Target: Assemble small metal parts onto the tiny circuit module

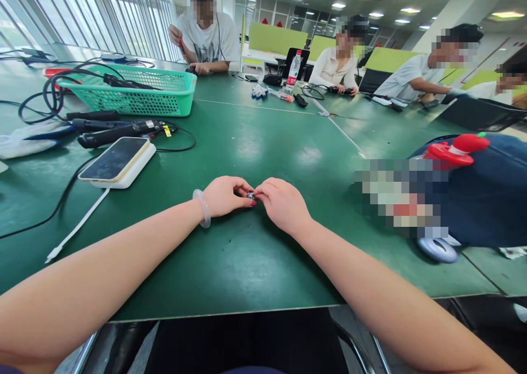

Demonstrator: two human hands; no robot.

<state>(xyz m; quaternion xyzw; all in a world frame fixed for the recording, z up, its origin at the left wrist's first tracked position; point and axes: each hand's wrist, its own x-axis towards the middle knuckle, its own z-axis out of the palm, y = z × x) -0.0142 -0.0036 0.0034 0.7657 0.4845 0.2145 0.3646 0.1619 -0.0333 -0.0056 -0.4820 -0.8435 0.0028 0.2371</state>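
My left hand (226, 195), with a pale bangle (202, 208) at its wrist, pinches a tiny dark and silvery part (251, 196) between thumb and fingers. The part is too small for me to name its kind. From the other side my right hand (284, 204) meets it, fingers curled and tips pressed at the part's edge. Both hands are just over the green table (247, 275). A few dark specks (229, 241) lie on the tabletop below them.
At left are a phone (117, 158) on a white box, black tools (119, 132) with cables, and a green basket (181, 96). A dark blue bag (489, 193) sits at right with a purple round object (437, 249). A bottle (293, 71) stands farther back; several people sit around.
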